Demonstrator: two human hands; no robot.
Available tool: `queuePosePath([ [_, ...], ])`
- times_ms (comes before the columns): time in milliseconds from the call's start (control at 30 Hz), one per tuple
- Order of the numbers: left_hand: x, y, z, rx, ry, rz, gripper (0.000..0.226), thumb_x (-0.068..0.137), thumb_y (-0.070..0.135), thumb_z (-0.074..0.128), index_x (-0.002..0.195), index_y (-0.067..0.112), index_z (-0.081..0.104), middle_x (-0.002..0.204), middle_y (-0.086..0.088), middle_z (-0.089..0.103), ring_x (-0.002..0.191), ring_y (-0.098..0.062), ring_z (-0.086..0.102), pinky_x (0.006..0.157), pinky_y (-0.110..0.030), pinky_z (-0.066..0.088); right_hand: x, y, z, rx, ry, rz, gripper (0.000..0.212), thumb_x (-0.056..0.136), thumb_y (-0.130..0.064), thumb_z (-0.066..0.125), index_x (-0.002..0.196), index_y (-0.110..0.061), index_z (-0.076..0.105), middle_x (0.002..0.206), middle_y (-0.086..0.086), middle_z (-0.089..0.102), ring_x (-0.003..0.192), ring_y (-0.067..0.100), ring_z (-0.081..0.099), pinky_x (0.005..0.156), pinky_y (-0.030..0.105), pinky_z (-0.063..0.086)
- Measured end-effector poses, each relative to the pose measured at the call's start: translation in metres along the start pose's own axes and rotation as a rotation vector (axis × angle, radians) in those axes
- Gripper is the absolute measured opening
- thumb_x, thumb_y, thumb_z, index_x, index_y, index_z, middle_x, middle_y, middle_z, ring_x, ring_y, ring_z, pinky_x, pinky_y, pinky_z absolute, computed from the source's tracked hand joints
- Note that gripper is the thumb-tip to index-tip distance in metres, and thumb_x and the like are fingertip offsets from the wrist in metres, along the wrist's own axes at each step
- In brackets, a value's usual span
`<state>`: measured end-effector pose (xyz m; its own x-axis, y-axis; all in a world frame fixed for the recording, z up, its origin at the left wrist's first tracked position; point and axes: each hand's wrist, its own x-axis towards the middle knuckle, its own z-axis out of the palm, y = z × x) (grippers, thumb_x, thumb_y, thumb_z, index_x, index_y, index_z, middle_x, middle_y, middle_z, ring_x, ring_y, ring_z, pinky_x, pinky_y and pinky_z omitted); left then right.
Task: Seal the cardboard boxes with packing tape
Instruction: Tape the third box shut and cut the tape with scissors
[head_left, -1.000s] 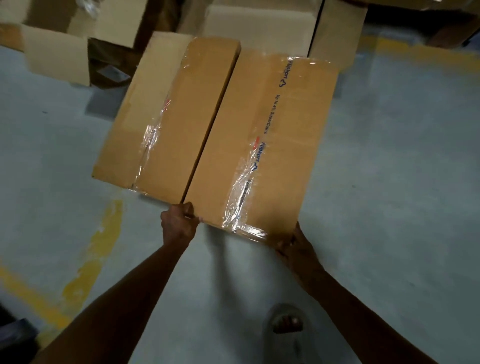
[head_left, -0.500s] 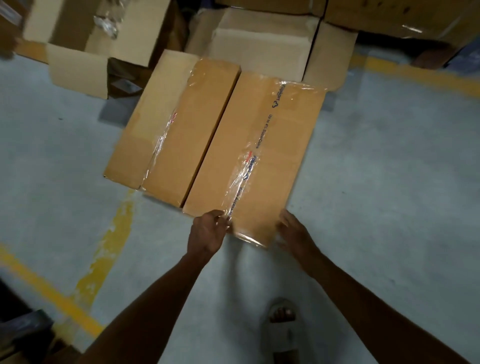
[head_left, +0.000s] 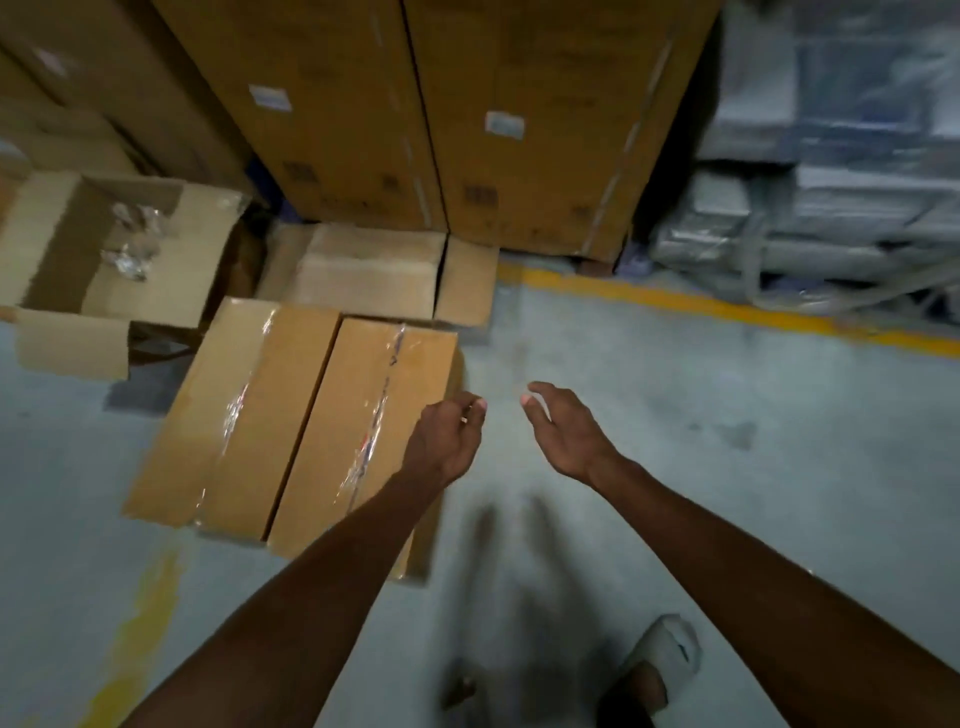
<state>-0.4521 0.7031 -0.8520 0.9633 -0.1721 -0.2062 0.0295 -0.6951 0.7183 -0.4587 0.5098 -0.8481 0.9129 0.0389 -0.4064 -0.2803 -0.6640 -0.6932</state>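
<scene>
Left hand (head_left: 447, 441) has its fingers loosely curled round nothing; right hand (head_left: 563, 434) is relaxed and spread — both hang over the floor (head_left: 701, 467), off the boxes. Two boxes (head_left: 291, 415) lie side by side just left, each taped along its seam — sealed, apparently. Beyond, an open box (head_left: 119, 270) remains unsealed; no tape roll shows.

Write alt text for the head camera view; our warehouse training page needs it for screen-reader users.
A person's left hand and right hand hang empty above a grey concrete floor, beside two long taped cardboard boxes lying side by side. Behind stand tall stacked cartons, an open box and a yellow floor line.
</scene>
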Motion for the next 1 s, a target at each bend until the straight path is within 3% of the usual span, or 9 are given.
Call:
queuePosePath([
  [100,0.042,0.115,-0.002,-0.007,0.012,0.129,0.036,0.106,0.037,0.045,0.099,0.009,0.068,0.073,0.007,0.06,0.072,-0.014,0.057,0.068,-0.031,0.04,0.0,-0.002,-0.111,0.001,0.089,-0.014,0.05,0.107,-0.048,0.037,0.147,-0.019,0.048,0.147,0.016,0.05,0.138,0.035,0.045,0.117,0.04,0.032],
  [200,0.084,0.232,-0.003,0.059,0.015,0.218,0.044,0.101,0.044,0.041,0.11,0.014,0.07,0.091,-0.006,0.072,0.084,-0.025,0.065,0.074,-0.035,0.05,-0.006,-0.007,-0.228,-0.014,0.191,-0.043,0.05,0.107,-0.049,0.036,0.145,-0.019,0.05,0.145,0.017,0.052,0.136,0.034,0.046,0.114,0.039,0.034],
  [300,0.12,0.334,-0.005,0.128,0.025,0.301,0.04,0.102,0.048,0.04,0.112,0.022,0.069,0.094,-0.007,0.073,0.094,-0.033,0.068,0.077,-0.038,0.051,-0.011,-0.012,-0.331,-0.039,0.27,-0.105,0.057,0.105,-0.056,0.034,0.136,-0.014,0.056,0.133,0.019,0.06,0.129,0.035,0.053,0.108,0.04,0.04],
  [367,0.145,0.403,-0.005,0.16,0.055,0.357,0.042,0.103,0.05,0.04,0.125,0.024,0.066,0.112,-0.009,0.072,0.11,-0.034,0.064,0.09,-0.041,0.052,-0.018,-0.017,-0.405,-0.065,0.328,-0.125,0.061,0.103,-0.059,0.033,0.138,-0.014,0.055,0.136,0.019,0.059,0.13,0.036,0.052,0.11,0.044,0.04],
  [467,0.182,0.5,-0.008,0.256,0.099,0.464,0.052,0.104,0.053,0.038,0.14,0.02,0.056,0.135,-0.012,0.064,0.124,-0.035,0.058,0.102,-0.044,0.048,-0.026,-0.028,-0.507,-0.081,0.44,-0.14,0.089,0.089,-0.079,0.019,0.145,-0.017,0.05,0.145,0.017,0.054,0.136,0.034,0.047,0.113,0.045,0.037],
  [633,0.236,0.631,-0.032,0.314,0.195,0.542,0.053,0.104,0.056,0.037,0.139,0.021,0.055,0.133,-0.009,0.061,0.123,-0.031,0.057,0.1,-0.048,0.049,-0.015,-0.047,-0.644,-0.104,0.585,-0.202,0.057,0.105,-0.059,0.032,0.143,-0.021,0.051,0.143,0.011,0.055,0.135,0.029,0.048,0.109,0.04,0.037],
  [733,0.272,0.692,-0.051,0.258,0.295,0.601,0.045,0.103,0.054,0.038,0.13,0.025,0.06,0.126,-0.001,0.063,0.115,-0.024,0.059,0.096,-0.046,0.051,0.005,-0.06,-0.712,-0.122,0.67,-0.211,0.069,0.097,-0.071,0.026,0.14,-0.023,0.052,0.138,0.01,0.057,0.129,0.031,0.051,0.107,0.045,0.042],
  [867,0.339,0.73,-0.071,0.146,0.332,0.451,0.034,0.102,0.052,0.043,0.116,0.027,0.063,0.114,0.001,0.067,0.103,-0.022,0.062,0.09,-0.044,0.055,0.048,-0.067,-0.784,-0.23,0.701,-0.151,0.06,0.102,-0.055,0.045,0.148,-0.018,0.043,0.148,0.017,0.048,0.135,0.034,0.046,0.11,0.048,0.042],
  [1000,0.415,0.731,-0.083,0.044,0.331,0.186,0.043,0.102,0.044,0.051,0.134,0.017,0.058,0.131,-0.011,0.062,0.119,-0.032,0.059,0.098,-0.043,0.05,0.105,-0.07,-0.834,-0.235,0.711,-0.002,0.068,0.1,-0.049,0.055,0.152,-0.01,0.036,0.149,0.019,0.044,0.135,0.035,0.047,0.11,0.047,0.042],
])
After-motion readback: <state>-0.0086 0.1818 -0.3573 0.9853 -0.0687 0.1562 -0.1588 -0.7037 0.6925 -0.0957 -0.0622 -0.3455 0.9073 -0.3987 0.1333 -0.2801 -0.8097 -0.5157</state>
